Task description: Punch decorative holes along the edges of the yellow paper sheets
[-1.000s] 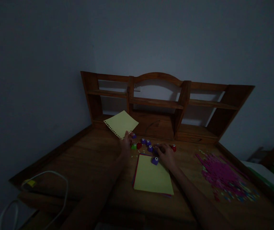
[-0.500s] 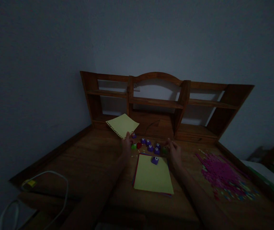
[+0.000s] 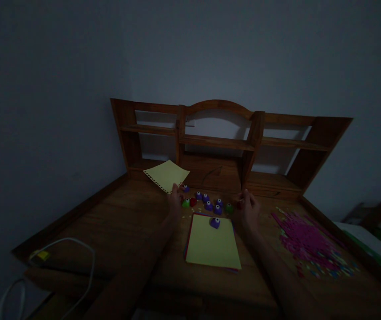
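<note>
Pinched in my left hand [image 3: 176, 197] is a yellow paper sheet [image 3: 166, 175], held raised, with a row of punched holes along its lower left edge. My right hand [image 3: 251, 211] has its fingers curled together at a red paper punch [image 3: 240, 205], which they partly hide. Between my hands sit several small purple paper punches [image 3: 208, 206], each with a white round top. A bright green punch [image 3: 185, 203] and a red one [image 3: 193, 202] are beside my left hand; a darker green punch [image 3: 229, 208] is left of my right hand. Another purple punch [image 3: 215, 222] lies on a paper stack [image 3: 213, 246].
A pile of pink strips and coloured bits [image 3: 305, 240] lies on the right of the wooden desk [image 3: 110, 222]. Pale paper bits are scattered near the punches. A wooden shelf [image 3: 217, 144] stands at the back. A white cable [image 3: 92, 266] hangs over the left front.
My right hand has moved right, from the purple punches past the dark green one to the red punch. My left hand still holds the yellow sheet, which has tilted flatter.
</note>
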Demonstrator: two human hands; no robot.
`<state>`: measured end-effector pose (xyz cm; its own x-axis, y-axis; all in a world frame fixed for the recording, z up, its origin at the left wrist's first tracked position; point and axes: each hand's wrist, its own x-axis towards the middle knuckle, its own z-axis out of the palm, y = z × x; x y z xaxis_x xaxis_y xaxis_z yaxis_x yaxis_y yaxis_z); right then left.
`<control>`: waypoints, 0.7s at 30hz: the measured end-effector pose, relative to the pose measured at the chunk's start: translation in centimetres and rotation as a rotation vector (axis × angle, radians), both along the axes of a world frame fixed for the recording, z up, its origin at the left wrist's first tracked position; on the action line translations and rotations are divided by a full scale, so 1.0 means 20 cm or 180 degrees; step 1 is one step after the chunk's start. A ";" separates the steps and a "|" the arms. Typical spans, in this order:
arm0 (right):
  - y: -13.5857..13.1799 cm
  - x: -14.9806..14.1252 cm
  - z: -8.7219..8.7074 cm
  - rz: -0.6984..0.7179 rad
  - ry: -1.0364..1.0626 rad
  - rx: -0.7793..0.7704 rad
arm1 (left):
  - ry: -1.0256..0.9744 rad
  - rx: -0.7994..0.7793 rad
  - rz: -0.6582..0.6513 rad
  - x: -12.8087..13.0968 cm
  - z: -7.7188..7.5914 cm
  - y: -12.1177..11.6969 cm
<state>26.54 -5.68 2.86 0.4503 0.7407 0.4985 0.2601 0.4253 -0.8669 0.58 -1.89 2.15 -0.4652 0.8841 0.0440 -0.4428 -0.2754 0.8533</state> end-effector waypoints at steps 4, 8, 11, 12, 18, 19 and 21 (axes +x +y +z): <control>-0.03 -0.02 0.03 -0.0022 -0.0739 0.0116 | 0.0016 -0.0021 -0.0032 0.00 0.01 -0.01; -0.05 -0.05 0.02 0.0037 -0.1180 0.0241 | -0.0004 -0.0087 0.0028 0.00 0.01 0.00; -0.05 -0.06 0.01 0.0055 -0.1255 0.0251 | -0.0008 -0.0057 0.0027 -0.01 -0.01 0.01; -0.05 -0.05 0.01 0.0053 -0.1267 0.0236 | 0.0011 -0.0058 0.0013 -0.01 -0.01 0.02; -0.04 -0.04 0.01 0.0046 -0.1198 0.0150 | 0.0009 -0.0143 0.0017 -0.01 -0.02 0.03; -0.05 -0.05 0.01 0.0068 -0.1180 0.0143 | -0.0005 -0.0126 0.0032 -0.01 -0.02 0.03; -0.05 -0.07 0.01 0.0101 -0.1137 0.0151 | -0.0042 -0.0123 0.0055 -0.01 -0.01 0.02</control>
